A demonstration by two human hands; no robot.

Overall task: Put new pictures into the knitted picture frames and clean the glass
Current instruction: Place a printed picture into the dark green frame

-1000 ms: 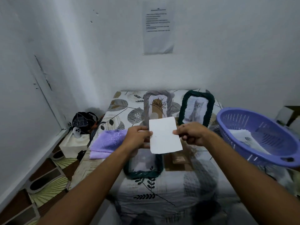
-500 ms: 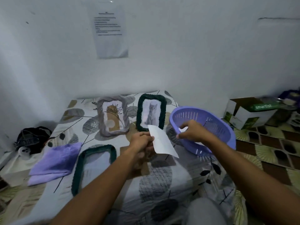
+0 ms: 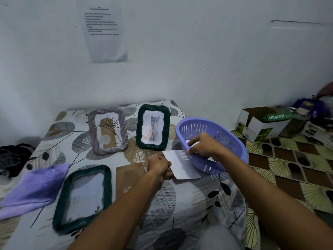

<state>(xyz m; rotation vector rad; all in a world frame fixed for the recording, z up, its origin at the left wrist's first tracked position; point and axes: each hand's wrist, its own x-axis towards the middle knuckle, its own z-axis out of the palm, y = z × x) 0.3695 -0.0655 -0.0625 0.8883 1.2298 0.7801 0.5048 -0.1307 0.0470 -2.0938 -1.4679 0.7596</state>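
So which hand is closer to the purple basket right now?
The right hand. It reaches over the near rim of the purple basket, fingers on a paper inside. The left hand is off to the basket's left, gripping the white sheet.

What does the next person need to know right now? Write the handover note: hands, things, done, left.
Left hand pinches the white sheet by its left edge, above the bed. Right hand reaches into the purple basket, fingers on a paper inside; whether it grips is unclear.
Grey knitted frame and green cat frame stand at the wall, each holding a picture.
Second green frame lies flat with no picture showing; its brown backing board lies beside it. Purple cloth lies to its left.
Left: fill the flat frame, refit the board, wipe the glass.
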